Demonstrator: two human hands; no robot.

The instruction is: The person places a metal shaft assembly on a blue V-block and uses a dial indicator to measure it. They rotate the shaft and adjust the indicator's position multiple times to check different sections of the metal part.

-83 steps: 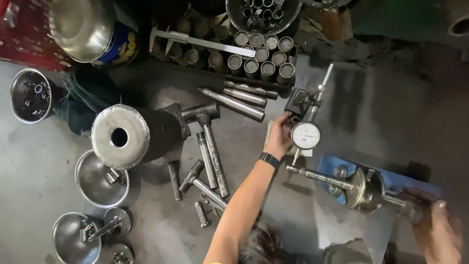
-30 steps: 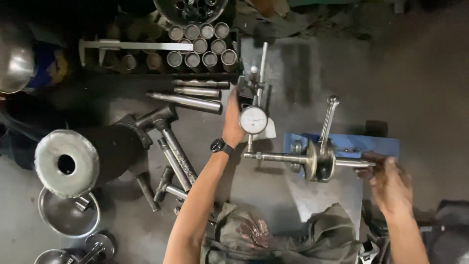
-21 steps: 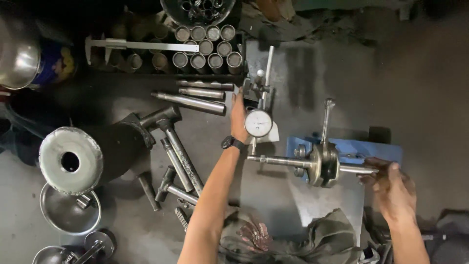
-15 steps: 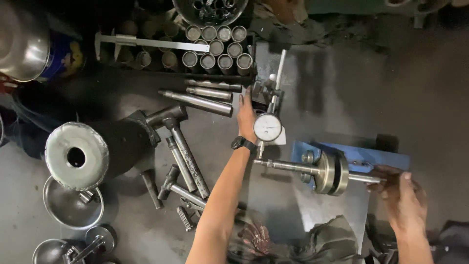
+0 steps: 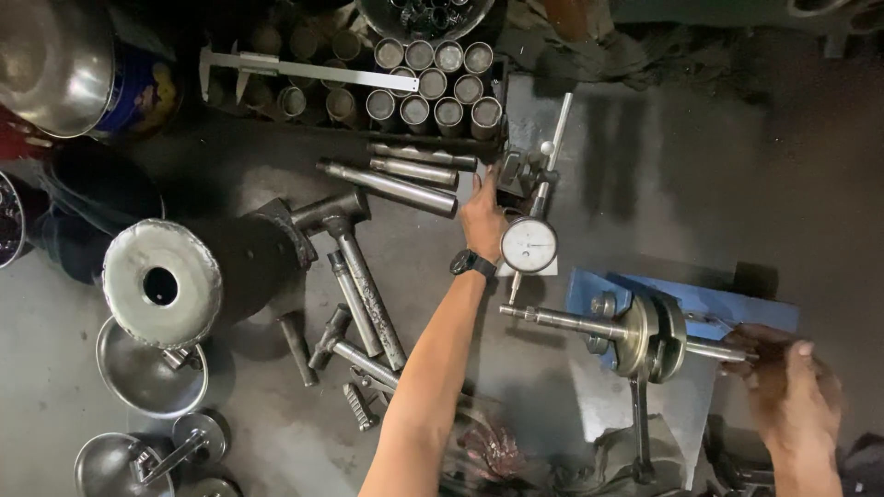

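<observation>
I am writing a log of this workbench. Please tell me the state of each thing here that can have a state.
left hand: resting against the dial gauge stand
dial gauge: upright on its stand, face up, stem toward the shaft
crankshaft: lying across the blue stand, connecting rod hanging toward the person
right hand: at the shaft's right end
caliper: lying flat on the tubes
hammers: lying flat, unheld
</observation>
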